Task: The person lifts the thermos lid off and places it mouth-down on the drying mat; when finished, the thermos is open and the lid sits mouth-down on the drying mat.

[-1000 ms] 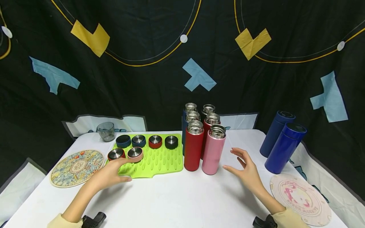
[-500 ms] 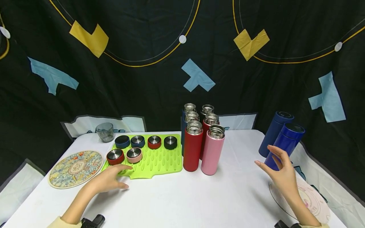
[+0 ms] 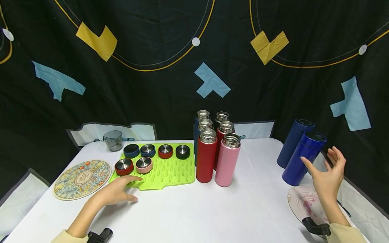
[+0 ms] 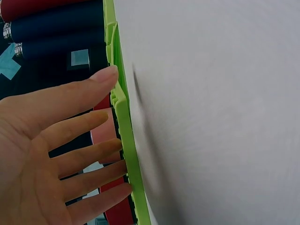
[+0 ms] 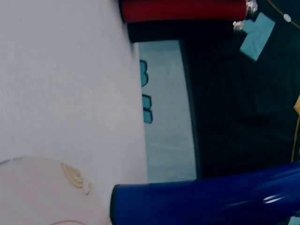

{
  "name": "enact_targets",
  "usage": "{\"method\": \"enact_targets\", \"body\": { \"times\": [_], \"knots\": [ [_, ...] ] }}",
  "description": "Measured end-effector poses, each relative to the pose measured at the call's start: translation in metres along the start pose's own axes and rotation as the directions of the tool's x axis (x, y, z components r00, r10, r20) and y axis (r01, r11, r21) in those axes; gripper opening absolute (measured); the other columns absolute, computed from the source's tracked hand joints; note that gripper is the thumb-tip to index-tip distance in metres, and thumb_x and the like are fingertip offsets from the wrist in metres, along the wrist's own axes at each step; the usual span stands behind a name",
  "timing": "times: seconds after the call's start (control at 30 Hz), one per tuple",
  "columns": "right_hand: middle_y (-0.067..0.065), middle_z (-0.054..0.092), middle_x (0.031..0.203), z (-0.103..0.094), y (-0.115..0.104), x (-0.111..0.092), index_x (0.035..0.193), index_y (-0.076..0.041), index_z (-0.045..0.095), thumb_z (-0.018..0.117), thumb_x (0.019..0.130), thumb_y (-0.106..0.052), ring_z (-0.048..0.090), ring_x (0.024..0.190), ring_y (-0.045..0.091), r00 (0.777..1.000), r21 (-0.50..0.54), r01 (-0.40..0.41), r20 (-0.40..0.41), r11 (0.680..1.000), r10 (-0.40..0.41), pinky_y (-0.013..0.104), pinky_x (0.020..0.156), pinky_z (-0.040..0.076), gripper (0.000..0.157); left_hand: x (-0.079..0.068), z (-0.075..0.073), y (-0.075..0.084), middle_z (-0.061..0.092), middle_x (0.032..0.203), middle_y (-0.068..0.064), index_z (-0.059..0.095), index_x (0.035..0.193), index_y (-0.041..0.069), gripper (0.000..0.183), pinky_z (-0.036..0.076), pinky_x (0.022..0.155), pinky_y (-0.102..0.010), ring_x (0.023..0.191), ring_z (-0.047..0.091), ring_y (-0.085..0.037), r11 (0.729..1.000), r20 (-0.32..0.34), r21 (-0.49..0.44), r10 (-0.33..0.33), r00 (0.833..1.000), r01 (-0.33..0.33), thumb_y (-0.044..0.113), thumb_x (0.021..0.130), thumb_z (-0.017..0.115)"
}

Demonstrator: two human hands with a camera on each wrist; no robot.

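In the head view my left hand [image 3: 117,192] hovers at the front left corner of a green mat [image 3: 173,173], fingers spread and holding nothing. On that mat stand several bottle caps, a red cap [image 3: 124,167] and a pink cap [image 3: 144,165] nearest the hand. The left wrist view has the hand [image 4: 70,159] overlapping the mat's edge. At the far right my right hand [image 3: 329,175] is beside a capped blue bottle [image 3: 304,162], thumb in front of its side, fingers apart to its right. Only the bottle [image 5: 201,199] shows in the right wrist view.
Several uncapped bottles stand mid-table, a red bottle [image 3: 206,160] and a pink bottle [image 3: 227,163] in front. A capped navy bottle [image 3: 293,145] is behind the blue one. A glass cup [image 3: 113,141], a patterned round mat [image 3: 82,180] and a pale pink round mat [image 3: 304,206] also lie around.
My right hand has moved right from beside the pink bottle to the blue bottle. My left hand has drawn back slightly from the pink cap toward the mat's front edge.
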State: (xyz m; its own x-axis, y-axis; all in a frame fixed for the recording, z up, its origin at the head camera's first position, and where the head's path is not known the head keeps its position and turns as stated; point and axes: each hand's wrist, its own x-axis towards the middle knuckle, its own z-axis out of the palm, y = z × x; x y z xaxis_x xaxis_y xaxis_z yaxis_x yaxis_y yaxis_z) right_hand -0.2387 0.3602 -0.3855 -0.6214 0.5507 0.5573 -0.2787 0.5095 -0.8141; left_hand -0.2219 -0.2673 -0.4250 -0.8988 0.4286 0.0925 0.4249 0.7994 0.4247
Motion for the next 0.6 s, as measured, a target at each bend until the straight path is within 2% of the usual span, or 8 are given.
{"method": "enact_targets", "body": {
  "times": [0.1, 0.27, 0.33, 0.4, 0.47, 0.53, 0.6],
  "knots": [
    [0.003, 0.035, 0.148, 0.005, 0.021, 0.009, 0.148, -0.027, 0.027, 0.079, 0.081, -0.019, 0.031, 0.138, 0.015, 0.999, -0.009, -0.048, 0.018, 0.999, 0.048, 0.031, 0.114, 0.025, 0.085, 0.000, 0.000, 0.000, 0.061, 0.123, -0.020, 0.060, 0.124, -0.001, 0.069, 0.043, 0.096, -0.057, 0.114, 0.055, -0.042, 1.000, 0.001, -0.002, 0.002, 1.000, -0.002, 0.030, 0.068, 0.086],
    [-0.001, 0.028, 0.154, 0.017, 0.083, 0.024, 0.149, -0.038, 0.019, 0.079, 0.080, -0.032, 0.028, 0.141, 0.019, 0.992, -0.063, -0.107, 0.065, 0.992, 0.111, 0.039, 0.114, 0.025, 0.091, -0.001, -0.001, 0.001, 0.061, 0.123, -0.020, 0.060, 0.123, -0.002, 0.069, 0.043, 0.096, -0.057, 0.113, 0.055, -0.042, 1.000, -0.001, -0.002, 0.015, 1.000, -0.015, 0.029, 0.068, 0.086],
    [0.000, 0.026, 0.155, 0.020, 0.094, 0.025, 0.150, -0.039, 0.015, 0.079, 0.080, -0.036, 0.028, 0.141, 0.024, 0.986, -0.088, -0.124, 0.102, 0.988, 0.132, 0.045, 0.113, 0.026, 0.095, -0.001, -0.001, 0.001, 0.061, 0.122, -0.020, 0.060, 0.123, -0.002, 0.068, 0.042, 0.096, -0.058, 0.113, 0.055, -0.042, 1.000, -0.001, 0.000, 0.020, 1.000, -0.020, 0.028, 0.068, 0.086],
    [0.006, 0.025, 0.156, 0.022, 0.087, 0.021, 0.152, -0.034, 0.014, 0.079, 0.080, -0.035, 0.028, 0.140, 0.031, 0.980, -0.087, -0.139, 0.132, 0.986, 0.150, 0.050, 0.112, 0.026, 0.097, -0.001, -0.001, 0.001, 0.061, 0.122, -0.020, 0.060, 0.123, -0.002, 0.068, 0.042, 0.096, -0.058, 0.113, 0.055, -0.042, 1.000, -0.001, 0.001, 0.022, 1.000, -0.022, 0.028, 0.068, 0.086],
    [0.012, 0.027, 0.155, 0.023, 0.070, 0.014, 0.153, -0.027, 0.014, 0.077, 0.081, -0.034, 0.030, 0.139, 0.036, 0.975, -0.086, -0.156, 0.149, 0.984, 0.168, 0.054, 0.111, 0.026, 0.096, -0.002, -0.001, 0.001, 0.061, 0.122, -0.020, 0.060, 0.123, -0.001, 0.068, 0.042, 0.096, -0.058, 0.113, 0.055, -0.043, 1.000, 0.001, 0.003, 0.020, 1.000, -0.020, 0.028, 0.068, 0.086],
    [0.016, 0.029, 0.153, 0.024, 0.056, 0.010, 0.153, -0.021, 0.017, 0.076, 0.083, -0.030, 0.031, 0.138, 0.038, 0.975, -0.063, -0.160, 0.146, 0.985, 0.168, 0.054, 0.111, 0.025, 0.092, -0.002, 0.000, 0.001, 0.060, 0.123, -0.020, 0.060, 0.123, -0.001, 0.068, 0.042, 0.096, -0.058, 0.114, 0.054, -0.043, 1.000, 0.004, 0.004, 0.014, 1.000, -0.014, 0.029, 0.068, 0.086],
    [0.016, 0.032, 0.152, 0.026, 0.053, 0.008, 0.152, -0.020, 0.021, 0.076, 0.083, -0.028, 0.032, 0.138, 0.037, 0.978, -0.050, -0.157, 0.128, 0.986, 0.162, 0.052, 0.112, 0.026, 0.089, -0.001, -0.001, 0.002, 0.060, 0.124, -0.020, 0.059, 0.125, -0.001, 0.069, 0.041, 0.097, -0.058, 0.115, 0.054, -0.043, 1.000, 0.008, 0.008, 0.011, 1.000, -0.011, 0.030, 0.068, 0.086]
  ]
}}
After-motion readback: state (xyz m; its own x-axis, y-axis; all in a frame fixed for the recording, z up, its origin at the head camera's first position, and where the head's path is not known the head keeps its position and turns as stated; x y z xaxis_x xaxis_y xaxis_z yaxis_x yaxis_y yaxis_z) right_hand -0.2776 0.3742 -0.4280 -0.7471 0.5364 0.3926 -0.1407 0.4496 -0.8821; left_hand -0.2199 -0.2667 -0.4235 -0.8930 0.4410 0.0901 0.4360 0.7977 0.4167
